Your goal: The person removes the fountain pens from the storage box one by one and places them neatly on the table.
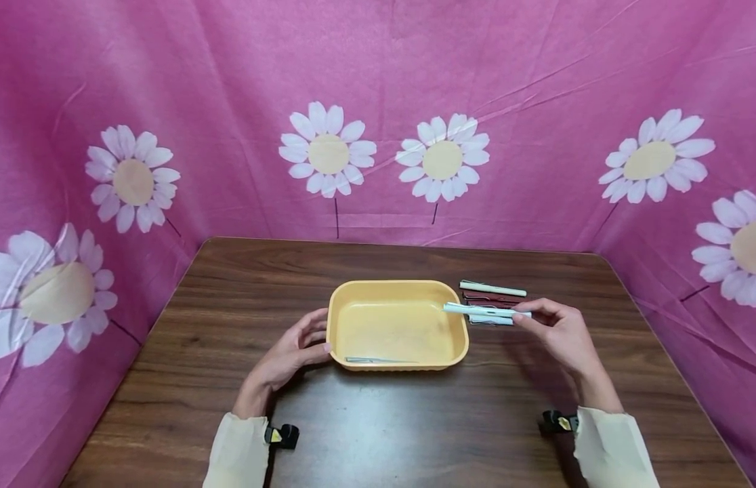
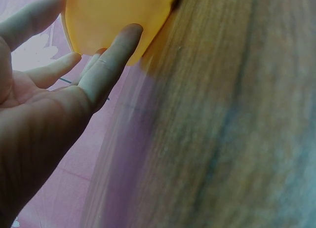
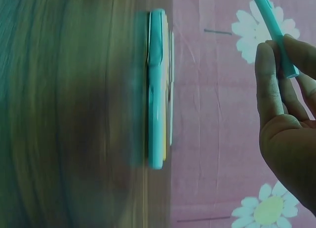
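Note:
A yellow rectangular tub (image 1: 390, 325) stands on the table, with a pale pen (image 1: 378, 360) lying inside along its near wall. My left hand (image 1: 295, 349) rests against the tub's left end; in the left wrist view its extended fingers (image 2: 111, 65) touch the outer wall. My right hand (image 1: 561, 332) pinches a pale mint pen (image 1: 481, 310) by one end between thumb and fingers. The held pen's far tip reaches over the tub's right rim. Below it lies another pale pen (image 1: 490, 320), seen large as a turquoise pen (image 3: 156, 99) in the right wrist view.
Behind the held pen lie a dark red pen (image 1: 494, 298) and a further pale pen (image 1: 492, 289), right of the tub. The brown wooden table (image 1: 366, 427) ends at a pink flowered cloth (image 1: 384, 224) hanging at the back and sides.

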{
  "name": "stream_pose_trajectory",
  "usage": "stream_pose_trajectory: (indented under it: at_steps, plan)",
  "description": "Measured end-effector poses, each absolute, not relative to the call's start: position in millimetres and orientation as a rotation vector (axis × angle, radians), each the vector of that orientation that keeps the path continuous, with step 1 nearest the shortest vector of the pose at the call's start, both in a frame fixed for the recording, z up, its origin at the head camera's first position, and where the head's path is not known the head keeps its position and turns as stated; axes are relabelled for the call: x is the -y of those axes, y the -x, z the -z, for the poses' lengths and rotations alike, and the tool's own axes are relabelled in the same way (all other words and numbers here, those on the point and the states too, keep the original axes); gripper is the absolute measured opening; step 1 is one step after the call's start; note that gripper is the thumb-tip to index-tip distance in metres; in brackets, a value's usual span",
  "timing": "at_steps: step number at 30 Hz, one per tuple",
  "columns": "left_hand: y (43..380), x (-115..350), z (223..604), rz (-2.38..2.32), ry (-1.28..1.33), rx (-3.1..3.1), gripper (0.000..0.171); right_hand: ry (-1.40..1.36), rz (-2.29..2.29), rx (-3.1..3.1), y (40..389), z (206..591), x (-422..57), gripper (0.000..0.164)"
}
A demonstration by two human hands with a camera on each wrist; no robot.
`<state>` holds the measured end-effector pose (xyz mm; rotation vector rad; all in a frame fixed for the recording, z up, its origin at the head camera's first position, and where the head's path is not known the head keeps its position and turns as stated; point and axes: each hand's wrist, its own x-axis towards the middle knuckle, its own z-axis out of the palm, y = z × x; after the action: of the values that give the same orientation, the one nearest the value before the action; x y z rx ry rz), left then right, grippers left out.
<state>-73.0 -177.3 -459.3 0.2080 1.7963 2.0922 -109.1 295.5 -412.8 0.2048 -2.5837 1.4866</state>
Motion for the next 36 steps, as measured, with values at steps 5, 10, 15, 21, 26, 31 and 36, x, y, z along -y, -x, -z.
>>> stream_pose_trajectory:
  at_steps: [5,10,15,21,26,31,36]
  plan:
    - [72.9,176.7,459.3,-2.098,-0.205,-1.794,0.073,-0.168,-1.535,2.585,106.8,415.7,-311.4,0.022]
    - [73.0,176.8,460.4,-2.098,-0.218,-1.791,0.074,-0.112,-1.588,2.581,106.2,422.3,-323.9,0.023]
    - [73.1,177.3,461.3,-2.091,-0.226,-1.803,0.074,-0.101,-1.595,2.594,106.0,426.2,-331.3,0.021]
    - [73.0,177.5,460.6,-2.091,-0.232,-1.805,0.074,-0.106,-1.529,2.634,107.5,431.9,-339.6,0.023]
    - [73.2,178.1,459.5,-2.094,-0.231,-1.802,0.073,-0.092,-1.426,2.704,110.7,439.2,-346.1,0.026]
    - [73.6,178.6,458.2,-2.097,-0.215,-1.800,0.073,-0.078,-1.338,2.766,113.4,443.4,-349.2,0.027]
    - [72.7,177.3,459.1,-2.092,-0.226,-1.796,0.073,-0.095,-1.333,2.801,113.6,447.2,-351.3,0.027]
